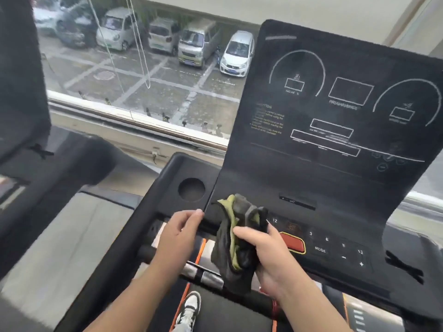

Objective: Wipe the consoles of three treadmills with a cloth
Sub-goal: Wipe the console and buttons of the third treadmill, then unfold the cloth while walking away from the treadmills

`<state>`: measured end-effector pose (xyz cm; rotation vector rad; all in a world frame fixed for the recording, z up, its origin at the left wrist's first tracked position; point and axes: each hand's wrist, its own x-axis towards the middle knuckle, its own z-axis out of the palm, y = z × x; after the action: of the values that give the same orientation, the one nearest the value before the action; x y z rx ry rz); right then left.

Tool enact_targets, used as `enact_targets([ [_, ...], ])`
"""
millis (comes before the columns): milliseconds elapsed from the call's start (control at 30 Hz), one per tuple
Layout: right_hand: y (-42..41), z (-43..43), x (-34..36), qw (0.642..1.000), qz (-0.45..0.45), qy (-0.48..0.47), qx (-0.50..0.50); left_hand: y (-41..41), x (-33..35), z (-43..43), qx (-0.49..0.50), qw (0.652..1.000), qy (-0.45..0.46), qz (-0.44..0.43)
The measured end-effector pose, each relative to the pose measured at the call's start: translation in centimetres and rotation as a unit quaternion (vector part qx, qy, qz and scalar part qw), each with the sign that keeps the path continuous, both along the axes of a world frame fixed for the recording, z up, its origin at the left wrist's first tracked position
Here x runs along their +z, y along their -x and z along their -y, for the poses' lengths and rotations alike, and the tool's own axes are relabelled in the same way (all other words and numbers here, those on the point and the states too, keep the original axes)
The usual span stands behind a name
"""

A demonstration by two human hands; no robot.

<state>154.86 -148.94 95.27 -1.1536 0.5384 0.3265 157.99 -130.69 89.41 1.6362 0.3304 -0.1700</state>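
Over the treadmill console [311,183], right hand [268,255] gripping a dark cloth [237,236], left hand [179,233] fingers [191,215] relaxed, perhaps touching its edge.

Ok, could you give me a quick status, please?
Right hand grips cloth, low by console. Left hand free at console edge. Nothing in the way.

- The console [335,116] is black plastic, smooth and semi-matt, with printed white outlines.
- The cloth [237,238] is soft, crumpled fabric (dark grey with yellow-green edging).
- The stop button [293,243] looks like glossy red plastic.
- The near-left cup holder tray [182,171] is matt black plastic.
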Motion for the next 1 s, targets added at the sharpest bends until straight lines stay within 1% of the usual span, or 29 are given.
enact_targets([
  [33,0.4,-0.2,0.0,1.0,0.008,-0.001,0.022,1.6,0.9,0.3,0.01,1.0,0.025,-0.009],
  [100,1.5,-0.7,-0.4,0.996,0.015,-0.018,0.081,5.0,1.8,0.6,0.005,0.993,0.102,-0.054],
  [133,2.2,-1.2,-0.7,0.992,0.018,-0.032,0.117,7.0,2.1,0.7,0.012,0.99,0.124,-0.06],
  [233,4.6,-3.5,-1.2,0.971,0.015,-0.065,0.229,13.4,1.9,-0.1,0.058,0.992,0.109,-0.039],
  [300,6.7,-5.6,-1.8,0.951,0.002,-0.088,0.298,17.8,1.9,-1.3,0.122,0.984,0.119,-0.05],
  [400,10.3,-9.1,-2.3,0.912,-0.013,-0.089,0.401,24.1,2.2,-3.5,0.202,0.968,0.134,-0.069],
  [467,12.7,-11.3,-2.1,0.881,-0.005,-0.073,0.467,27.8,2.5,-4.9,0.231,0.962,0.131,-0.056],
  [600,17.9,-16.3,-1.9,0.799,0.051,-0.012,0.598,35.2,2.1,-7.0,0.313,0.941,0.123,-0.04],
  [733,24.8,-21.7,-2.8,0.746,0.056,0.034,0.663,43.7,1.2,-8.4,0.421,0.894,0.152,-0.016],
  [800,29.2,-24.7,-3.2,0.715,0.054,0.044,0.696,48.4,0.7,-9.5,0.481,0.862,0.159,-0.011],
  [933,39.5,-30.0,-4.2,0.654,0.058,0.07,0.751,58.2,-0.8,-11.1,0.599,0.774,0.202,-0.009],
  [1000,44.5,-32.4,-4.5,0.621,0.061,0.082,0.777,63.1,-1.5,-12.0,0.648,0.733,0.206,-0.016],
])
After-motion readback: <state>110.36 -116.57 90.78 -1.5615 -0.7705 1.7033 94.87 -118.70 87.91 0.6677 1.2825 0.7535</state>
